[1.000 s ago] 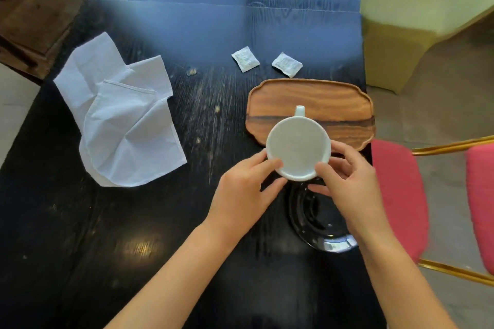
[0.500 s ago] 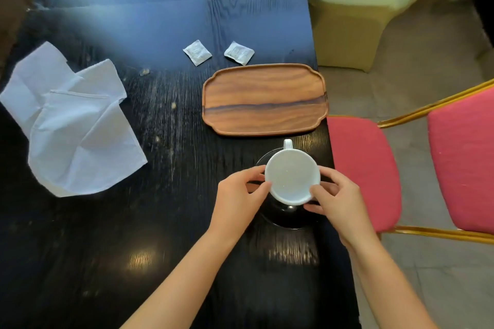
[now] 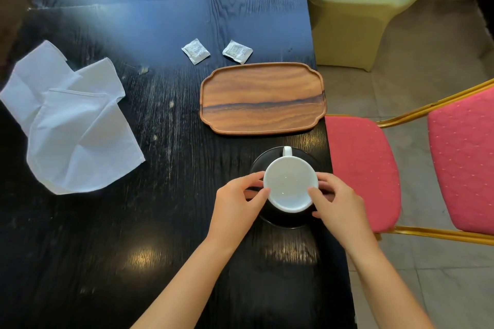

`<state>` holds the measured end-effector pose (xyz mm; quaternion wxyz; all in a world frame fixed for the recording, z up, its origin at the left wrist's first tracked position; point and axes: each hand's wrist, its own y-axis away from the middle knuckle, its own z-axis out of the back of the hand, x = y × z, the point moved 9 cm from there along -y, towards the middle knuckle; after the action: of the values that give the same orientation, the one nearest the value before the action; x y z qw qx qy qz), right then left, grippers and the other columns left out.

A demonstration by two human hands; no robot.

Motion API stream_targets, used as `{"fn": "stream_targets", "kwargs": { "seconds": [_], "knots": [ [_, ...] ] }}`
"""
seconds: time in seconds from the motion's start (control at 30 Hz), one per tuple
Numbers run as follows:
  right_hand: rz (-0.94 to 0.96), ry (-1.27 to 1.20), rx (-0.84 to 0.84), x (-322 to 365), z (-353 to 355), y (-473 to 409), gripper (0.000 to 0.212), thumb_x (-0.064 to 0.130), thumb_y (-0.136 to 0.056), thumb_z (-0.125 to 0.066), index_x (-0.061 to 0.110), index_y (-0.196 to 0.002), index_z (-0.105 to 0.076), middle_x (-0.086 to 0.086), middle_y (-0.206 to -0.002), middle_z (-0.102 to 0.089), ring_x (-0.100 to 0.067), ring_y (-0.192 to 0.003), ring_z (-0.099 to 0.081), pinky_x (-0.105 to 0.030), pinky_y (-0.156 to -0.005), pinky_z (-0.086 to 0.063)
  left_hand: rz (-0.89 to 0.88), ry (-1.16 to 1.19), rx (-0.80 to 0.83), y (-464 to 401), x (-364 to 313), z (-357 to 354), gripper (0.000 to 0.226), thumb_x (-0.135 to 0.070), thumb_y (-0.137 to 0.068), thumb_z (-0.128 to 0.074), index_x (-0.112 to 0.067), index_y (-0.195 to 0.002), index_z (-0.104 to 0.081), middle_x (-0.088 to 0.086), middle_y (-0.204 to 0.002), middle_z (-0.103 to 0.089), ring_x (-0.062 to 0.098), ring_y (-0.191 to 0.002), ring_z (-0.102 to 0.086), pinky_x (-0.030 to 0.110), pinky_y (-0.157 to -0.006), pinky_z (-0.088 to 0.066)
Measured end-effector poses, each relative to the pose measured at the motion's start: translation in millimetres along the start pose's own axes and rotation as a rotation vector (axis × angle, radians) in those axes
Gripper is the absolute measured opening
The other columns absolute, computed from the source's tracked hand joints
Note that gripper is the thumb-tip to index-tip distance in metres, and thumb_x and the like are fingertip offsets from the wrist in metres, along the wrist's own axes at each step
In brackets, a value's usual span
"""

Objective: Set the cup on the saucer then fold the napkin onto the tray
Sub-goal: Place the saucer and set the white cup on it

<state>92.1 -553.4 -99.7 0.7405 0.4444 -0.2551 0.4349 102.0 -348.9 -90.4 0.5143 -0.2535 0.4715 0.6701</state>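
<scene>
A white cup (image 3: pixel 290 181) stands on the black saucer (image 3: pixel 256 165) near the table's right edge, its handle pointing away from me. My left hand (image 3: pixel 238 204) holds the cup's left side and my right hand (image 3: pixel 338 201) holds its right side, fingers curled around the rim. The wooden tray (image 3: pixel 263 97) lies just beyond the saucer with nothing on it. A crumpled white napkin (image 3: pixel 72 120) lies spread on the table at the far left, well away from both hands.
Two small white sachets (image 3: pixel 195 51) (image 3: pixel 237 51) lie behind the tray. The black table (image 3: pixel 133 222) ends just right of the saucer. A red chair with a gold frame (image 3: pixel 361 168) stands beside it, and a cloth-covered seat (image 3: pixel 352 8) further back.
Both hands carried the cup from above the tray's near edge back toward me and lowered it onto the black saucer. The view shifted right.
</scene>
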Motion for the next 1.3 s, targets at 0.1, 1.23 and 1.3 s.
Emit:
{"fn": "stream_targets", "kwargs": {
  "seconds": [0.1,1.23,1.3],
  "knots": [
    [0.04,-0.023,-0.023,7,6,-3,0.034,0.015,-0.085,-0.058,0.031,-0.114,-0.059,0.005,-0.104,-0.064,-0.011,-0.088,-0.065,-0.037,-0.074,-0.058,0.011,0.038,0.006,2,0,-3,0.045,-0.025,-0.083,-0.067,-0.031,-0.125,-0.054,-0.014,-0.112,-0.064,-0.004,-0.085,-0.066,0.013,-0.077,-0.053],
    [0.692,0.691,0.056,186,-62,52,0.037,0.024,-0.087,-0.055,0.015,-0.123,-0.056,-0.005,-0.117,-0.058,-0.025,-0.11,-0.051,-0.037,-0.089,-0.043,-0.401,-0.761,-0.123,26,-62,127,0.02,-0.03,-0.089,-0.055,-0.016,-0.102,-0.062,-0.002,-0.09,-0.064,0.015,-0.08,-0.059,0.024,-0.066,-0.043],
    [0.774,0.696,0.082,207,-91,66,0.04,0.021,-0.085,-0.058,0.012,-0.124,-0.056,-0.009,-0.121,-0.057,-0.028,-0.113,-0.05,-0.04,-0.089,-0.043,-0.374,-0.792,-0.14,33,-48,157,0.023,-0.029,-0.088,-0.056,-0.014,-0.105,-0.063,0.001,-0.091,-0.066,0.019,-0.081,-0.061,0.031,-0.071,-0.049]
  ]
}}
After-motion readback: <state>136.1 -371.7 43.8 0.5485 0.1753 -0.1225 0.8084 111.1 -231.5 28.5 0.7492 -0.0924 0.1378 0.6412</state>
